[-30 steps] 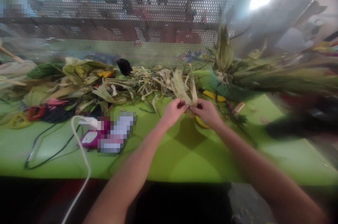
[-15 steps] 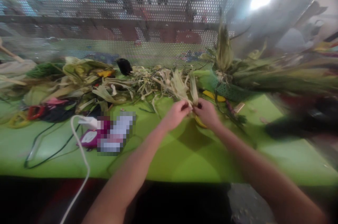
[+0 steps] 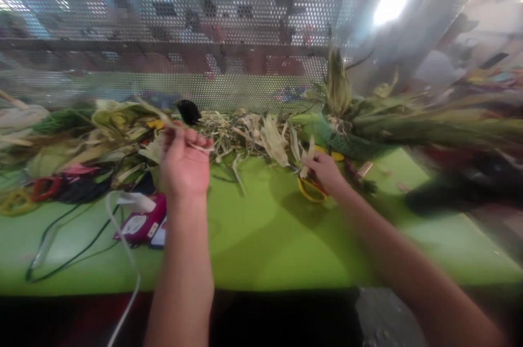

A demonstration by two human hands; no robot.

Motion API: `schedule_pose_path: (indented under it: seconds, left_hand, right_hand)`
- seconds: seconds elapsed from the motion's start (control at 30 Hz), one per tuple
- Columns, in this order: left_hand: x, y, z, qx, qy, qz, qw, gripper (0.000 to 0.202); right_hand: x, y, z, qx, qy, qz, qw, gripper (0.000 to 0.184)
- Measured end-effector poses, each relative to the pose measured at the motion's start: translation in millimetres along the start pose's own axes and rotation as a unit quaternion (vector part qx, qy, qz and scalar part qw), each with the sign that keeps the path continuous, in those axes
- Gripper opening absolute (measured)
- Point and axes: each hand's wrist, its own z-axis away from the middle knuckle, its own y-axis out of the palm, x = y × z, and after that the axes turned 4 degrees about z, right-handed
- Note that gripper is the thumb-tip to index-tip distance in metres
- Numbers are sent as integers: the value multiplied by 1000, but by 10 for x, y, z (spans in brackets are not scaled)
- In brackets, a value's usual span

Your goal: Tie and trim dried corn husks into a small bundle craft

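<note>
My left hand (image 3: 186, 167) is raised over the left part of the table, palm up and fingers curled, with a thin pale corn husk strip (image 3: 155, 110) sticking out of it. Further right, my right hand (image 3: 324, 170) pinches a short piece of corn husk (image 3: 309, 152) between thumb and fingers. Just below it on the green table lies a yellow loop handle (image 3: 312, 193), apparently of scissors; its blades are not clear. Broad pale husks (image 3: 274, 142) lie just left of my right hand.
A heap of dry husks (image 3: 223, 134) runs along the back, before a perforated metal screen (image 3: 245, 85). A green basket (image 3: 347, 142) with long husks stands at right. A purple power strip (image 3: 143, 221) with white plug and cable lies at left, a phone (image 3: 158, 235) beside it.
My hands were together at the husk in the middle. My left hand has swung left and up with a strip, turning palm up; my right hand stays near its place with a husk piece.
</note>
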Motion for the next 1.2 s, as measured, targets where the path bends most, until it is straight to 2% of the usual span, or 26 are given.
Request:
schedule_pose_path:
  seconds: [0.03, 0.1, 0.17, 0.23, 0.33, 0.5, 0.67, 0.8, 0.93, 0.97, 1.1, 1.2]
  left_hand:
    - [103, -1, 34, -4, -23, -21, 1000, 4]
    - [383, 18, 160, 15, -137, -113, 984, 7]
    - [680, 54, 333, 62, -246, -203, 946, 4]
    - [912, 91, 503, 120, -312, -241, 911, 8]
    - [1085, 122, 672, 136, -353, -222, 899, 10]
    - [1146, 111, 742, 132, -400, -156, 893, 26]
    - [1221, 106, 763, 124, -404, -114, 899, 29]
    - [1164, 95, 662, 42, -374, -122, 918, 19]
    - [978, 79, 471, -29, -301, -112, 946, 14]
    - [938, 76, 434, -33, -289, -107, 951, 14]
    - [883, 61, 377, -29, -279, -107, 954, 19]
    - [920, 37, 396, -21, -295, -129, 947, 23]
  right_hand:
    - [28, 15, 27, 17, -3, -23, 1000, 34]
    - [98, 48, 100, 50, -17, -63, 997, 36]
    - [170, 78, 179, 84, -34, -79, 993, 37]
    - [222, 100, 241, 117, -46, -76, 989, 36]
    - [226, 118, 270, 140, -58, -49, 987, 34]
    - [79, 149, 210, 137, -112, 5, 984, 22]
    - [62, 240, 287, 154, -153, 15, 976, 26]
    - [177, 183, 315, 155, -149, 23, 976, 24]
    - [127, -77, 93, 7, -118, 48, 992, 25]
    - [82, -141, 18, -10, -110, 64, 992, 25]
    - [-81, -231, -249, -10, -71, 207, 976, 21]
    - [-84, -115, -412, -26, -61, 352, 934, 21]
